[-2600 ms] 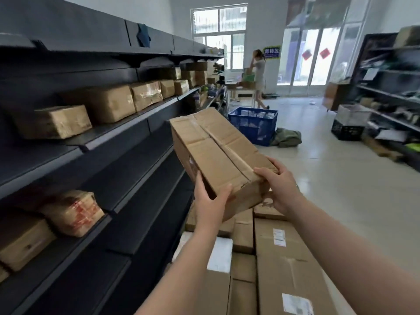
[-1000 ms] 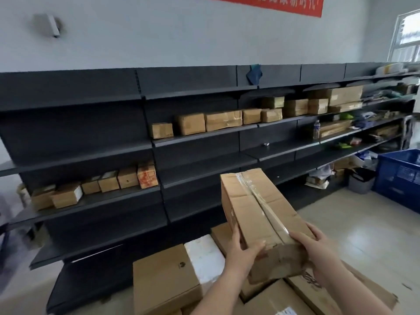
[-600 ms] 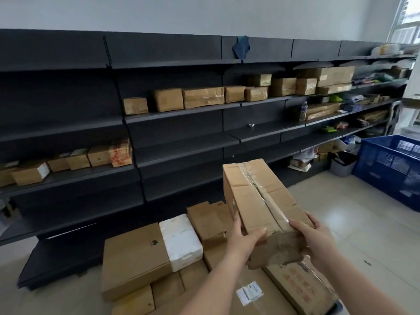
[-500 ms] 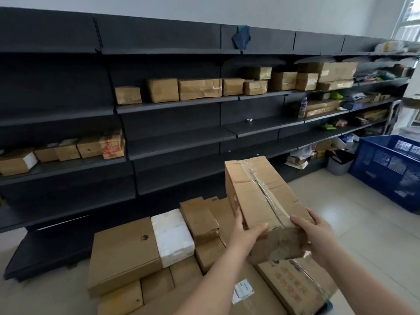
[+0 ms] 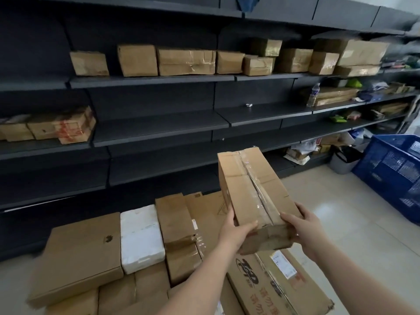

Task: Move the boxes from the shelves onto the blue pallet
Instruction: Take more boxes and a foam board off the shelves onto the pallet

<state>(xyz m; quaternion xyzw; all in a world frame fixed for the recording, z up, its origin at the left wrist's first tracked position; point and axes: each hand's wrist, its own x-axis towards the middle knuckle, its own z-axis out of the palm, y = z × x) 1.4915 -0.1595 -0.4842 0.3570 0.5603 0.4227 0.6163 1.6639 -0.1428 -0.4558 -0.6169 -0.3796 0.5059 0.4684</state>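
Clasping the taped brown cardboard box [image 5: 254, 196] by its near corners, left hand [image 5: 234, 230] and right hand [image 5: 302, 226], we steady it above the stacked cartons [image 5: 86, 253].

Head view looks down, facing shelves [image 5: 159, 130] nearby.

Both hands, left hand [image 5: 236, 230] and right hand [image 5: 302, 226], hold a taped cardboard box [image 5: 252, 192] above stacked boxes [image 5: 172, 226].
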